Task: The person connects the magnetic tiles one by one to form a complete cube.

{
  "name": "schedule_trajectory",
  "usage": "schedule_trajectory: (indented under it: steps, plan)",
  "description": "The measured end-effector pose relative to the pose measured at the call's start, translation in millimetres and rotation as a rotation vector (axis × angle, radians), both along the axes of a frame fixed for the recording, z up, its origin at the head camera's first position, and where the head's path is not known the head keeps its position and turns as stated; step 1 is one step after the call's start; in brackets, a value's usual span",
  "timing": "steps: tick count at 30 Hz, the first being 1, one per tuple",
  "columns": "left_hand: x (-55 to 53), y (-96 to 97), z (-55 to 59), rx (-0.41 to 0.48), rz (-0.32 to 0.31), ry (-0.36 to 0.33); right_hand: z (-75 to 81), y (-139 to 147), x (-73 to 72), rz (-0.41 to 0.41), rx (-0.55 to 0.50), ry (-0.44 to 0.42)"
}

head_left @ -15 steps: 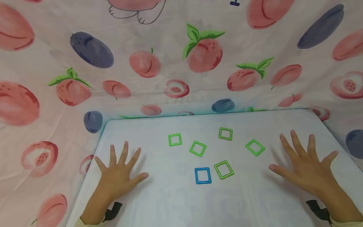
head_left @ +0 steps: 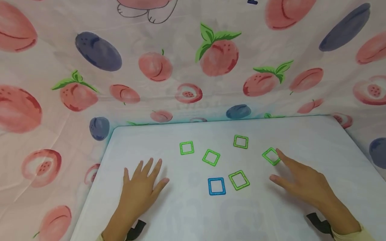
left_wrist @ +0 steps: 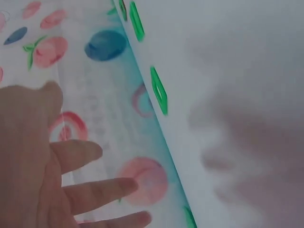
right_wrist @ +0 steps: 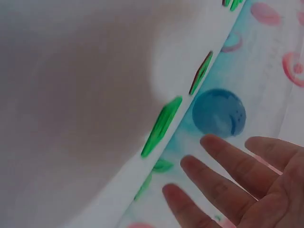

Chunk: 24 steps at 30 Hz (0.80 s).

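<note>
Several green square frames lie scattered on the white table; one blue square frame [head_left: 209, 186] lies at the front, beside a green square frame [head_left: 230, 177]. My right hand [head_left: 307, 184] hovers at the right, its index fingertip overlapping the rightmost green square frame [head_left: 267, 160] in the head view. In the right wrist view its fingers are spread and hold nothing, with a green square frame [right_wrist: 167, 121] beyond them. Over the left part of the table my left hand [head_left: 138, 190] is held with fingers extended and nothing in it. A green square frame [left_wrist: 164, 103] shows past it in the left wrist view.
Fruit-printed cloth [head_left: 126, 40] hangs behind the table and along its sides. Green square frames [head_left: 182, 148] stand apart from one another toward the table's back half. A dark strap piece [head_left: 319, 224] shows beneath the right wrist, with a similar one under the left.
The right hand has moved left to the rightmost green square frame, its fingers drawn closer together. The left hand has shifted right and slightly nearer, fingers less spread. The square frames stay put.
</note>
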<state>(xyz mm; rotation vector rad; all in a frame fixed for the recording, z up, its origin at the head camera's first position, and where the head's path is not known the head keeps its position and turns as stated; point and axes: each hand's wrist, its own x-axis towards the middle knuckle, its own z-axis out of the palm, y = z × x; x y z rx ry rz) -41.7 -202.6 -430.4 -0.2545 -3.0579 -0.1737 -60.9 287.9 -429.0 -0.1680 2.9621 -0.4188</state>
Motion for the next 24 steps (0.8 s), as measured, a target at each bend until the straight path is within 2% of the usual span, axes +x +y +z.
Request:
schedule_trajectory:
  steps: [4,6,10,13,17,20,24]
  plan:
    - [1.1,21.9,0.4,0.088,-0.032,0.061,-3.3,-18,-2.7,0.005,-0.113,0.006]
    - [1.6,32.8,1.5,0.145,-0.038,0.054,-6.1,-26,-5.3,0.02,-0.171,0.011]
    - [1.4,52.0,2.3,0.292,-0.03,-0.048,-9.7,-42,-10.7,0.049,-0.298,-0.002]
    - [-1.4,61.8,-1.9,0.415,-0.053,-0.143,-11.5,-51,-14.0,0.051,-0.369,-0.044]
    - [-6.7,72.9,-9.5,0.569,-0.097,-0.256,-15.6,-59,-18.9,0.024,-0.39,-0.111]
    - [-10.8,81.8,-15.6,0.631,-0.105,-0.314,-20.2,-64,-23.0,0.004,-0.373,-0.148]
    - [-13.6,93.6,-25.2,0.643,-0.128,-0.339,-27.3,-71,-27.2,-0.005,-0.354,-0.167]
